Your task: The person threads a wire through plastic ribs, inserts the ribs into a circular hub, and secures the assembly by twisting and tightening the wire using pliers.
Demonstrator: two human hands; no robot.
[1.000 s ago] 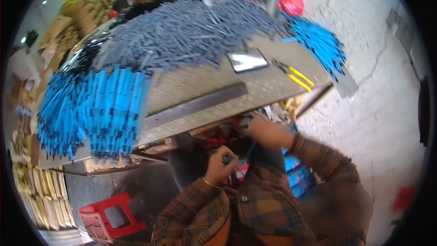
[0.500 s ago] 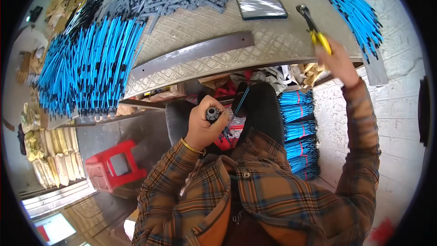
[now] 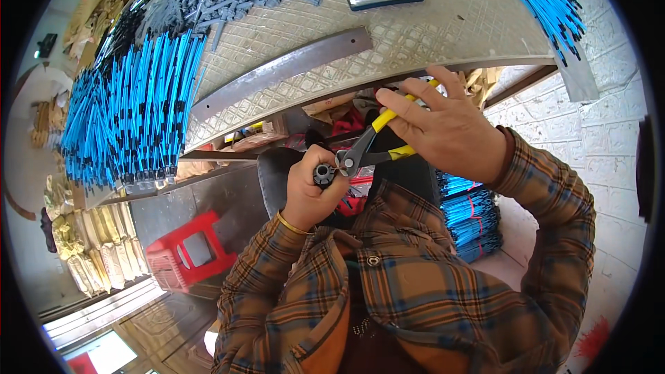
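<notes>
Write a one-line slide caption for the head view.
Right hand brings yellow-handled pliers to a small black part gripped in the left hand, below a workbench.

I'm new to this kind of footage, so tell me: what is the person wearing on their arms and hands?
Both hands are bare, with no gloves. The left hand has a thin gold-coloured bangle at the wrist. Both forearms are covered by long sleeves of a plaid shirt in orange-brown and dark blue-grey checks, with buttoned front; the right hand comes out of a snug cuff.
</notes>
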